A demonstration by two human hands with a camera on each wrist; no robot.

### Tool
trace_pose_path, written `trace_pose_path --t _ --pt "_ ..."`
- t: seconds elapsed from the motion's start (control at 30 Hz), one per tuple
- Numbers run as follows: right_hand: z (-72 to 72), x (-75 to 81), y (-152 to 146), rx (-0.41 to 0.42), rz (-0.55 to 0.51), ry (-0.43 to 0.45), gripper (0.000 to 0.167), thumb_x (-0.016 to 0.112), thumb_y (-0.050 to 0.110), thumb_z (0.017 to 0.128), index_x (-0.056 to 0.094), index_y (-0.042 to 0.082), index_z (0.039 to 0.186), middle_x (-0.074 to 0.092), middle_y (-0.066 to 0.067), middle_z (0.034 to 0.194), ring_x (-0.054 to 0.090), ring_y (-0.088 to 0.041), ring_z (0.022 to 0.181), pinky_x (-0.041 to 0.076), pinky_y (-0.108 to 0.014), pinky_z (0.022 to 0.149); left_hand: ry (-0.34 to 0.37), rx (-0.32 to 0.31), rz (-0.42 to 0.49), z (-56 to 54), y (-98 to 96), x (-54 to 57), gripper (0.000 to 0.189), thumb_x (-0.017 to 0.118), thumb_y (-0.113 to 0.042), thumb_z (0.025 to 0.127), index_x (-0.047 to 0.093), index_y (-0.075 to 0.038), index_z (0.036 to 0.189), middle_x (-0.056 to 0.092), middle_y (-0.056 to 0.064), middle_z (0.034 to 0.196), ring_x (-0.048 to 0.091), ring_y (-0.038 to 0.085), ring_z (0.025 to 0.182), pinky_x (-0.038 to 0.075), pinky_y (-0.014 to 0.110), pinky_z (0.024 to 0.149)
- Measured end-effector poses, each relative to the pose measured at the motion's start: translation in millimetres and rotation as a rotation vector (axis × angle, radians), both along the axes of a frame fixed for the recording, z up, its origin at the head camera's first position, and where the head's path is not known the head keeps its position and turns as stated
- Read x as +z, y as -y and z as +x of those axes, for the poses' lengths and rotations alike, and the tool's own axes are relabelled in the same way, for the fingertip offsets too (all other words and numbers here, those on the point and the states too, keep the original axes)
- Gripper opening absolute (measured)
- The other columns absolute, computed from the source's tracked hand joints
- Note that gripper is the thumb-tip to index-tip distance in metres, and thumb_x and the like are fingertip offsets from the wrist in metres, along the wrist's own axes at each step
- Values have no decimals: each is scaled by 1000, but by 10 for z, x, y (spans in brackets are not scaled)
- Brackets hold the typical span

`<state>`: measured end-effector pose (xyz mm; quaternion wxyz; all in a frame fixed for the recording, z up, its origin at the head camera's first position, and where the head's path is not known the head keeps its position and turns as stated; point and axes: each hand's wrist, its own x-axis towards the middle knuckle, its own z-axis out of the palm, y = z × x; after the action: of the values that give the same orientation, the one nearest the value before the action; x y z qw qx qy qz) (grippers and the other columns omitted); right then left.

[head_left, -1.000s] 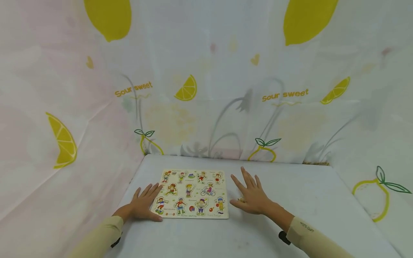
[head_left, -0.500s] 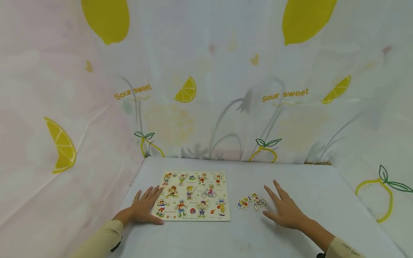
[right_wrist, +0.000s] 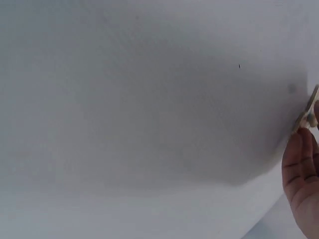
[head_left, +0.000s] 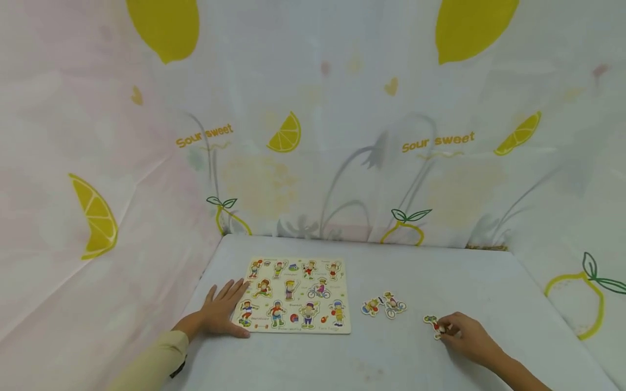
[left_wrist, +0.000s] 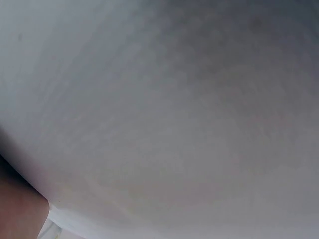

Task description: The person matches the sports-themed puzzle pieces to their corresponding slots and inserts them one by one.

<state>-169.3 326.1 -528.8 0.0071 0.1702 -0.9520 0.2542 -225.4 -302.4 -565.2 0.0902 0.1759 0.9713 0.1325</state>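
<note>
In the head view my left hand lies spread on the left edge of a wooden puzzle board printed with sports figures. Only a bit of that hand enters the corner of the left wrist view. Farther right, my right hand pinches a puzzle piece with a red and green figure, close over the table. Its thumb and fingertips are at the piece's right side. The right wrist view catches the curled fingers and the piece at its right edge.
Two loose puzzle pieces, one with a blue and yellow figure and one with a cyclist, lie side by side right of the board. A white table carries everything. Lemon-printed cloth hangs behind and at both sides.
My right hand has moved right from beside the board, uncovering the two loose pieces, and has closed from spread fingers onto a third piece. My left hand stays on the board.
</note>
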Motion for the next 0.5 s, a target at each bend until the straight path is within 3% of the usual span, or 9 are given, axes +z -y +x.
trace_pose_path --t 0.07,0.17,0.3,0.5 --pt "-17 12 -34 27 -30 -13 22 77 3 79 71 5 100 65 2 91 57 2 71 50 -22 61 1 0 16 24 5 50 136 67 -86 59 12 -14 159 12 19 165 6 45 151 -6 73 112" --pt "-41 6 -49 2 -32 -24 17 77 5 80 72 8 96 65 4 90 55 3 70 48 -22 60 -12 2 50 33 24 71 135 70 -84 59 13 -13 159 13 20 165 6 47 150 -8 74 111" --pt "-8 -66 -61 -61 -22 -2 12 79 10 80 75 12 92 62 6 86 50 6 69 45 -20 58 -18 2 -7 6 41 -17 137 65 -89 57 13 -14 159 12 16 166 7 43 152 -4 72 113" --pt "-13 -114 -63 -61 -41 7 14 80 12 79 74 10 93 62 9 81 51 8 69 48 -21 60 -29 10 -27 -33 31 -135 137 67 -88 56 16 -15 159 15 14 166 10 42 151 1 71 113"
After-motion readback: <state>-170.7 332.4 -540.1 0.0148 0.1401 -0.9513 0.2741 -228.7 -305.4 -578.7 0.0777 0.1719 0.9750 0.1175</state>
